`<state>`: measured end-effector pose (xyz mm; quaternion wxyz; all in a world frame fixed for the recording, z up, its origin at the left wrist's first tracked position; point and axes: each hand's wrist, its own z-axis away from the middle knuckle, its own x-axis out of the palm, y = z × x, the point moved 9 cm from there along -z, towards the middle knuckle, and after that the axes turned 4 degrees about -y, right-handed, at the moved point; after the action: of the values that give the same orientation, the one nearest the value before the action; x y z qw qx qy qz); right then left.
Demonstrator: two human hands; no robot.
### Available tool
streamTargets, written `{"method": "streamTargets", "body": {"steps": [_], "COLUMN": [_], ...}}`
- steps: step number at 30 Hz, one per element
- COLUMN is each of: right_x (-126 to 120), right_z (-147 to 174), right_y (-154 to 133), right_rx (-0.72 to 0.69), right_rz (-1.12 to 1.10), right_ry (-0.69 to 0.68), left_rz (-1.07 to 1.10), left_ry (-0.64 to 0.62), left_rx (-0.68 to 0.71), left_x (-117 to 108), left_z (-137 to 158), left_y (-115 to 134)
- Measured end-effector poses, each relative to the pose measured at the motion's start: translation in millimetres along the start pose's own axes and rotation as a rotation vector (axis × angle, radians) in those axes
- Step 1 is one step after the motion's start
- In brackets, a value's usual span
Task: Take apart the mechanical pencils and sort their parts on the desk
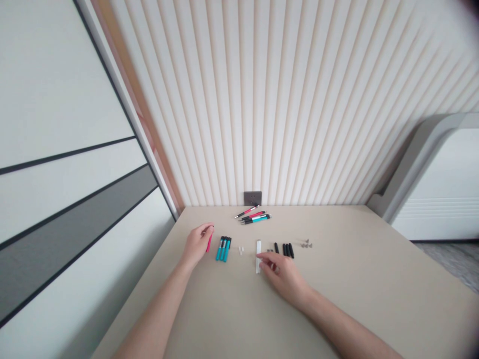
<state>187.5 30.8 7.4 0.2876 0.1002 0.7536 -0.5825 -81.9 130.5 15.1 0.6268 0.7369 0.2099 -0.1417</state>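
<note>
My left hand (197, 243) is closed in a pinch around a pink-red pen barrel (209, 244), held at the left of the table. Beside it lie several turquoise pen barrels (223, 249) with black upper ends. My right hand (282, 274) is over a bundle of thin white sticks that look like pen refills (258, 245). Its index fingertip touches them, while the thumb sits slightly apart near their right edge. Black rubber grips (288, 250) lie just beyond the right hand, and small grey cone-shaped tips (307, 244) are to their right. Tiny white pieces (241, 250) sit between the barrels and refills.
Several assembled pens (256, 218), red and turquoise with black, lie at the back of the beige table (232, 309). Behind them is a ribbed wall with a dark socket (253, 198). A white cabinet (75, 224) borders the left side.
</note>
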Motion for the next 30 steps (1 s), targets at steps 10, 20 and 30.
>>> {"method": "streamTargets", "body": {"steps": [10,20,30], "right_x": [5.0,6.0,3.1], "right_z": [1.7,1.9,1.3], "right_y": [-7.0,-3.3,-5.2], "right_rx": [-0.072,-0.074,-0.057], "right_rz": [0.064,0.082,0.087], "right_ry": [-0.045,-0.042,-0.03], "left_rz": [-0.144,-0.158,-0.197], "left_ry": [-0.024,-0.024,-0.095], "left_rx": [0.034,0.031,0.079], "left_x": [7.0,9.9,16.4], "left_z": [6.1,6.0,6.5], "left_y": [10.4,6.7,5.9]}}
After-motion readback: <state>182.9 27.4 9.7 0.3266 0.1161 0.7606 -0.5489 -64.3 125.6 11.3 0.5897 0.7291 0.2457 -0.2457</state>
